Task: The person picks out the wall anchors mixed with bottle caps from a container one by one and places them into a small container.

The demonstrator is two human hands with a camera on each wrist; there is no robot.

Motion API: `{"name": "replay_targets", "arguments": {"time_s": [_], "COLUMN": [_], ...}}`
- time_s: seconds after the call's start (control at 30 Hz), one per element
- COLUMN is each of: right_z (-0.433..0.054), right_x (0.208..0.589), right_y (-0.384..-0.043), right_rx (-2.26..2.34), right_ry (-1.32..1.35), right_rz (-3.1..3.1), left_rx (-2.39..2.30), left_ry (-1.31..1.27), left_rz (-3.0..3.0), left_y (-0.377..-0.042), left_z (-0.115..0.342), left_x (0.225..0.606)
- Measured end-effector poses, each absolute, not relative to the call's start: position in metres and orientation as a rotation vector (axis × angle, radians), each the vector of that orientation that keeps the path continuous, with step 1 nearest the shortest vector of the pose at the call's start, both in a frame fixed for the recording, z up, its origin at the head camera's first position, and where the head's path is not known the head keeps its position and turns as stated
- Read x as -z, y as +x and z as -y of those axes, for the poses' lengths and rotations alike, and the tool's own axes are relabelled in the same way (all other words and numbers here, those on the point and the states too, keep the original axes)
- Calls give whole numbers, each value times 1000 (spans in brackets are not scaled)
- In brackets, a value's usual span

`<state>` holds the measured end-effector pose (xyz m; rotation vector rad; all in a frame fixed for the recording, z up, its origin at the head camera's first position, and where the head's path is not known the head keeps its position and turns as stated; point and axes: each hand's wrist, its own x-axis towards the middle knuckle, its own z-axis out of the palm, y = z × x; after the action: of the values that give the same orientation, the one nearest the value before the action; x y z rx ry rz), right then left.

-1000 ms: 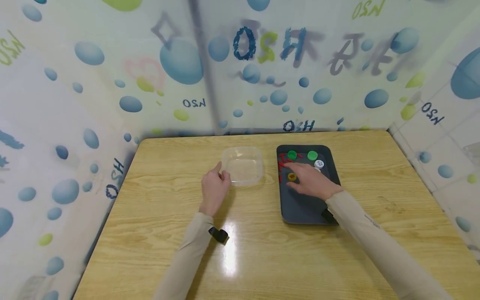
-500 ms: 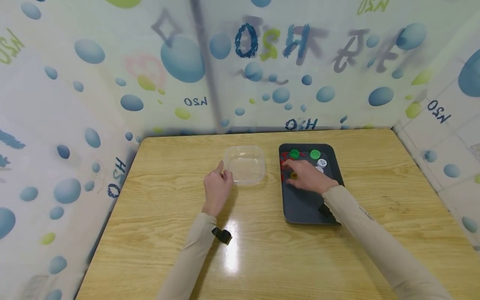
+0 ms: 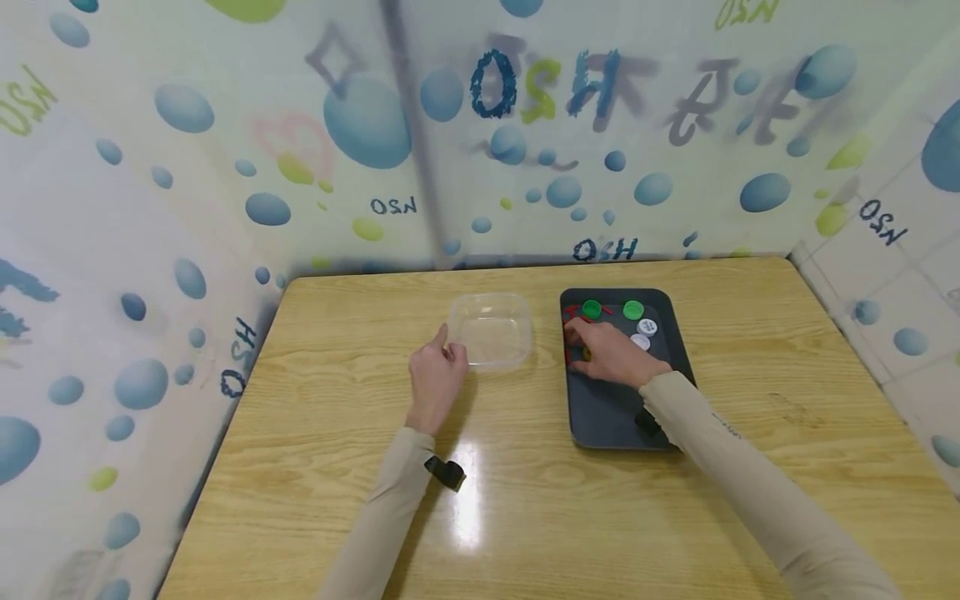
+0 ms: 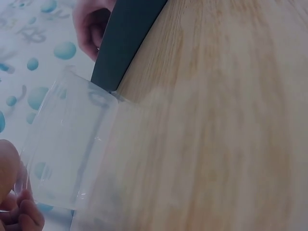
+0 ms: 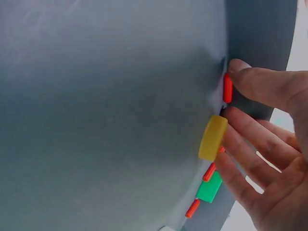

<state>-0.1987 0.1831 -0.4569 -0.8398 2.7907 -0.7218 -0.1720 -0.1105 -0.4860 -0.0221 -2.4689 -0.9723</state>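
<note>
My left hand (image 3: 435,375) grips the near left rim of a clear plastic container (image 3: 493,335), which stands on the table; its fingers and thumb lie at the rim in the left wrist view. Over the left side of a dark grey tray (image 3: 603,417) is my right hand (image 3: 615,357). In the right wrist view, its thumb and fingers are spread around a short red stick (image 5: 227,88) at the tray wall, the thumb tip close to it. A yellow bottle cap (image 5: 213,138) stands by the fingers, with a green cap (image 5: 209,187) beyond.
Two green caps (image 3: 633,310) and white caps (image 3: 647,327) lie in the tray's far part, with several small red sticks (image 3: 572,309) along its left side. The wooden table (image 3: 562,517) meets a patterned wall (image 3: 465,183) behind.
My right hand has moved slightly left and down toward the tray's left wall, its thumb and fingers drawing closer together. The left hand stays at the container; the head view has shifted a little.
</note>
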Motion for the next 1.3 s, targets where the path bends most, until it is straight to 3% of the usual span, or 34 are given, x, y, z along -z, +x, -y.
{"name": "replay_targets", "arguments": {"time_s": [0.87,1.3], "right_z": [-184,-192], "right_x": [468,456], "right_y": [-200,-196], "right_rx": [829,876], "right_ry": [-823,-788], "right_rz": [-2847,-2853], "left_rx": [914,963], "left_ry": [-43,-16], "left_rz": [2463,2511], "left_y": [-170,-170], "left_z": [112,114], "left_x": [485,486]}}
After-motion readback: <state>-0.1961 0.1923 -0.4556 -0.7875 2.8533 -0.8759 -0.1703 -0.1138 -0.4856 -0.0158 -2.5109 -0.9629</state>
